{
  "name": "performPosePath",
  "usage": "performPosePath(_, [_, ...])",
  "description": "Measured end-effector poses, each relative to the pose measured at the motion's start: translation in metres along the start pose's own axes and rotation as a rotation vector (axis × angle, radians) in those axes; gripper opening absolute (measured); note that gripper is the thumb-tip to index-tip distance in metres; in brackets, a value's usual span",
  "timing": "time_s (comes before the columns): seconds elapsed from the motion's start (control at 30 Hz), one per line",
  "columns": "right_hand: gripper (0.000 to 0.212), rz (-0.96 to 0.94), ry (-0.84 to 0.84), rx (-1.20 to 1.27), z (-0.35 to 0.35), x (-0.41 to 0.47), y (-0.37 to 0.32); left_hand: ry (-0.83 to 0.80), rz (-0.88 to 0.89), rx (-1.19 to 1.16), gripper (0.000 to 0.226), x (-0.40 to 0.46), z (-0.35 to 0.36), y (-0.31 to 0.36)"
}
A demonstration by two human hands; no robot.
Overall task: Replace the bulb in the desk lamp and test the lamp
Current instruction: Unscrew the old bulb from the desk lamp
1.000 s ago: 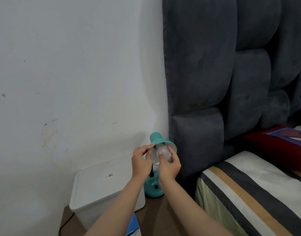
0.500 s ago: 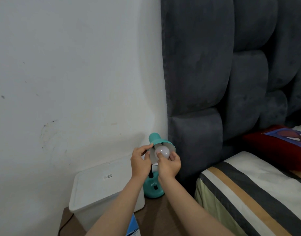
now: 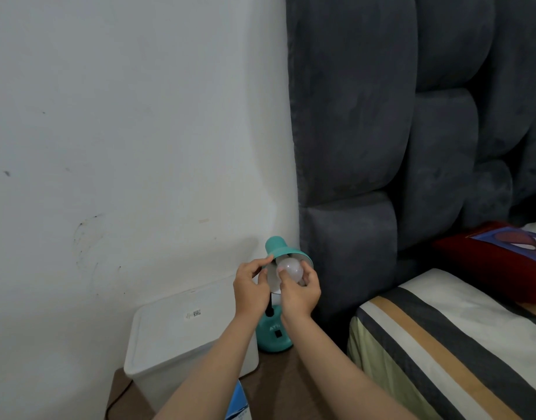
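Bulb (image 3: 292, 269): white, round, unlit, sat in the mouth of the teal shade (image 3: 283, 250), shade tilted toward the camera. Held by the right hand (image 3: 298, 294) from below, fingers curled closed around the glass, thumb against its left side. Shade rim pinched on its left edge by the left hand (image 3: 251, 287), thumb and forefinger closed on the rim, the other fingers folded in. Whether the bulb was fully seated in the socket: could not tell, base hidden by the shade and fingers.

Lamp base (image 3: 274, 333): teal, domed, with a small dark switch on the near face, stood on a brown table (image 3: 283, 386), partly behind the two forearms. Just left of the base, a white lidded plastic box (image 3: 182, 338) with a small label on top, set against the white wall (image 3: 124, 131). Near edge of the table: corner of a blue and white carton (image 3: 238, 403), mostly cut off by the frame. Thin dark cord (image 3: 116, 398) at the near left of the table.

Right of the lamp, a dark grey padded headboard (image 3: 382, 131), upright. Further right and nearer, a bed with a striped cover (image 3: 442, 344) in cream, black and tan, and a red pillow (image 3: 497, 262) at its far end
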State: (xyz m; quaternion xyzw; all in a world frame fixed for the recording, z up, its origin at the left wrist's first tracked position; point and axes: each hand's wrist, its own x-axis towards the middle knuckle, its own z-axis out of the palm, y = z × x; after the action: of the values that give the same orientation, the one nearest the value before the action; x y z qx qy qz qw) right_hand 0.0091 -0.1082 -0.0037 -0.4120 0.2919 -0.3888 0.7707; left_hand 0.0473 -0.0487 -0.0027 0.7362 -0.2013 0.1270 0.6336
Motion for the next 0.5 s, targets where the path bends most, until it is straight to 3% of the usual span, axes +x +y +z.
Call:
performPosePath(0.17, [0.037,0.032,0.030,0.001,0.0014,0.0025,0.0020,-0.006,0.001,0.007,0.046,0.0005,-0.0004,-0.0021])
performPosePath(0.33, [0.051,0.025,0.009,0.013,0.0005,0.0040,0.0022,-0.002,0.009,0.012,0.044,0.0011,-0.0004,-0.0016])
performPosePath(0.5, [0.047,-0.006,0.007,-0.039,-0.0008,0.0085,0.0085,-0.008,0.015,0.020,0.041,0.0022,-0.0014,-0.0006])
